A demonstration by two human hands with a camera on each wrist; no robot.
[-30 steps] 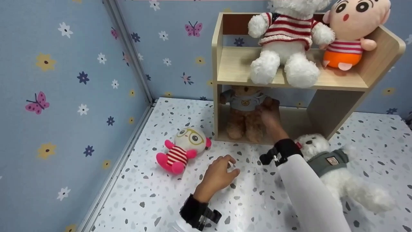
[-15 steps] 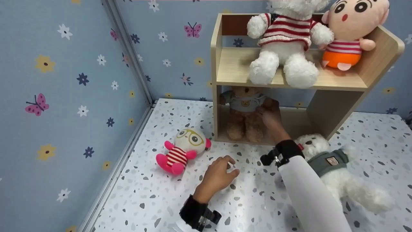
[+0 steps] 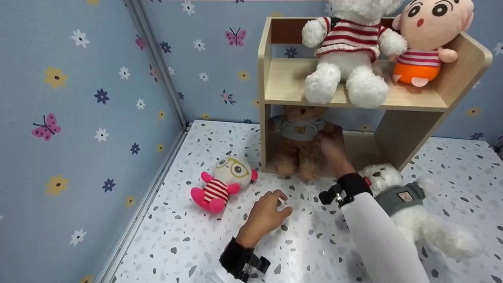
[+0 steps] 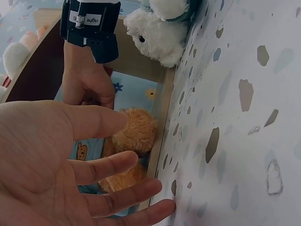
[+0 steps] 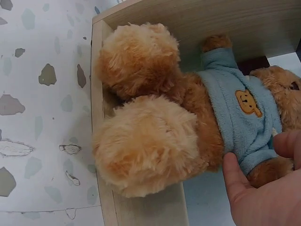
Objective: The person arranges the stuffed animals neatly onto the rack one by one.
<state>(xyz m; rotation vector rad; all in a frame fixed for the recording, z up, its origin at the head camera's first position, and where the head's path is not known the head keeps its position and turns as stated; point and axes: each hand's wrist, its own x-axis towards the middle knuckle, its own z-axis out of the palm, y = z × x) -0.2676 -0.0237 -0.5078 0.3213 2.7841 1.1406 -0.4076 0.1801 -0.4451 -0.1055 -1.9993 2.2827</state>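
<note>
Shifted slightly nearer since half a second ago, the brown bear (image 3: 299, 133) sits at the left of the lower shelf (image 3: 361, 153), feet at its near edge. The right hand (image 3: 332, 147) grips its right-side arm between thumb and fingers. Nearer, the left hand (image 3: 267, 212) holds its fingers loosely spread. A pink doll (image 3: 216, 190) lies left; a white plush (image 3: 401, 198) lies right.

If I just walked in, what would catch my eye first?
Probably the big white plush in a red-striped sweater, sitting on the upper shelf. Below, the right hand grips a brown teddy bear in the lower compartment. On the speckled surface, a hot-pink toy lies near the left hand.
</note>
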